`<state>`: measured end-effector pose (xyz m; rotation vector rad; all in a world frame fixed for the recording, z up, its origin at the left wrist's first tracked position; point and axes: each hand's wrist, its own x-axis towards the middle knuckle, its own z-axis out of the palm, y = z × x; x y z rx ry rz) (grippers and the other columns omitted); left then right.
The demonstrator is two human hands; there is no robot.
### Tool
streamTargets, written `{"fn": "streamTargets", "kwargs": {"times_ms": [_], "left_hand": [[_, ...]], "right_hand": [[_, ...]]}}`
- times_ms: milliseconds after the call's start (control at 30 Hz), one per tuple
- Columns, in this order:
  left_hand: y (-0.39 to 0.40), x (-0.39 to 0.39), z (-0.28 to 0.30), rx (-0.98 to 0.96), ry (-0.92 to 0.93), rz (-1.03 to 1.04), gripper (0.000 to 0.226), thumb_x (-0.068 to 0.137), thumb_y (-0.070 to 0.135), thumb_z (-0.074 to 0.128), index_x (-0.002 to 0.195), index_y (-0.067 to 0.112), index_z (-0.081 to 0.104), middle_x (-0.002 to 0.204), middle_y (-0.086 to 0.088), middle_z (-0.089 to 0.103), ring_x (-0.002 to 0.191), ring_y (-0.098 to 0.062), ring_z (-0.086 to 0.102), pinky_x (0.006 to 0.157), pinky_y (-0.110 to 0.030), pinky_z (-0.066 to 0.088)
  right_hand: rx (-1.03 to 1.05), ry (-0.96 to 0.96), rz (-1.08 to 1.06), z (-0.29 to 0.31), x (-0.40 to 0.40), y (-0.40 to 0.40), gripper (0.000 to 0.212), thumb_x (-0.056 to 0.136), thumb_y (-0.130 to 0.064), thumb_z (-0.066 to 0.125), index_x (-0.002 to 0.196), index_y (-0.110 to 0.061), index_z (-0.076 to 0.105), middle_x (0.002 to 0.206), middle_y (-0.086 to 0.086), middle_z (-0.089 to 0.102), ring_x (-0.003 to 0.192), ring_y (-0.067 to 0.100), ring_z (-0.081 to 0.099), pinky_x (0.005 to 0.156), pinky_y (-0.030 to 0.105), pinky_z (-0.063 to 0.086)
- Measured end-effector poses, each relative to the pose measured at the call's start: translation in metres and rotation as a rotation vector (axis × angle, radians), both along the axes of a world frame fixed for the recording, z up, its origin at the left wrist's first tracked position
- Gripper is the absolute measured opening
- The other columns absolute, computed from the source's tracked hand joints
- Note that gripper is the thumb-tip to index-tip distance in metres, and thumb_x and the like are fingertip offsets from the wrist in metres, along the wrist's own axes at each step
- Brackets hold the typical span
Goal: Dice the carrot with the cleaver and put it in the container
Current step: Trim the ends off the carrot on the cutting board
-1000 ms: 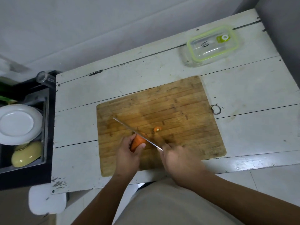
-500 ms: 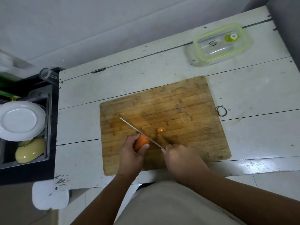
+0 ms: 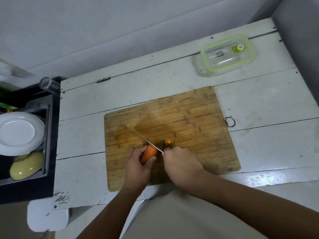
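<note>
A: What did you have before you, starting with the big things?

B: You stood at a white plank table (image 3: 172, 83), with a black sink (image 3: 34, 187) at its left edge holding a white plate (image 3: 19, 133) and a yellow bowl (image 3: 25, 168). A wooden cutting board (image 3: 189, 118) lay near the table's front edge.

A: And the container?

B: The container (image 3: 227, 55), clear with a green-rimmed lid on it, sat at the far right of the table, well apart from the board.

A: What were your hands doing?

B: Your left hand (image 3: 138, 166) was wrapped around the carrot (image 3: 149, 153), pinning it on the board's near part. Your right hand (image 3: 181, 164) was clenched around the handle of the cleaver (image 3: 145, 139), which was seen edge-on as a thin line, its blade running away to the left and meeting the carrot's far end.

A: Anything smaller?

B: A cut carrot end (image 3: 168, 141) lay on the board just right of the blade, and a metal ring (image 3: 230, 121) rested by the board's right edge.
</note>
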<state>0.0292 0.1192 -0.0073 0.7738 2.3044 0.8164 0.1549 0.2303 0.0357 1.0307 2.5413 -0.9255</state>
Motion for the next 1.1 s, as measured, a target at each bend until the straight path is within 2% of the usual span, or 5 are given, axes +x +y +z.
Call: {"fn": "streamTargets", "kwargs": {"times_ms": [367,567,700,800,1100], "left_hand": [[0.012,-0.024,0.030,-0.311,-0.054,-0.193,0.055,0.096,0.041,0.067,0.147,0.035,0.047,0.139,0.014,0.054,0.125,-0.012,0.052,0.105,-0.035,0.045],[0.035,-0.009,0.051,-0.155,0.056,-0.115,0.050,0.101,0.035,0.060,0.149,0.029,0.048,0.147,0.009,0.049,0.130,-0.012,0.049,0.110,-0.034,0.042],[0.066,0.015,0.077,0.348,-0.744,0.328,0.037,0.107,0.024,0.052,0.141,0.011,0.055,0.134,-0.014,0.065,0.116,-0.020,0.067,0.100,-0.035,0.052],[0.084,0.026,0.087,0.343,-1.279,0.323,0.048,0.107,0.039,0.045,0.138,0.003,0.052,0.135,-0.023,0.062,0.124,-0.035,0.062,0.104,-0.046,0.050],[0.076,0.020,0.083,0.226,-1.295,0.337,0.037,0.104,0.017,0.050,0.127,-0.011,0.060,0.121,-0.027,0.070,0.111,-0.035,0.071,0.095,-0.043,0.058]], "right_hand": [[-0.158,0.155,-0.367,0.003,0.055,0.055,0.038,0.103,-0.042,0.046,0.073,-0.022,0.055,0.067,-0.002,0.059,0.068,0.022,0.062,0.064,0.034,0.048],[-0.800,0.363,-0.626,0.006,0.097,0.084,0.047,0.097,-0.039,0.057,0.062,-0.009,0.048,0.052,0.014,0.040,0.037,0.021,0.031,0.048,0.031,0.027],[-1.231,0.480,-0.753,0.015,0.105,0.084,0.035,0.095,-0.028,0.062,0.069,-0.013,0.044,0.057,0.008,0.032,0.034,0.014,0.023,0.037,0.022,0.027],[-1.306,0.492,-0.758,0.019,0.103,0.081,0.027,0.095,-0.025,0.063,0.078,-0.013,0.046,0.060,0.007,0.035,0.036,0.012,0.025,0.035,0.020,0.028],[-1.187,0.444,-0.752,0.019,0.120,0.082,0.036,0.098,-0.025,0.060,0.070,-0.014,0.039,0.049,0.004,0.036,0.034,0.014,0.023,0.039,0.022,0.028]]}}
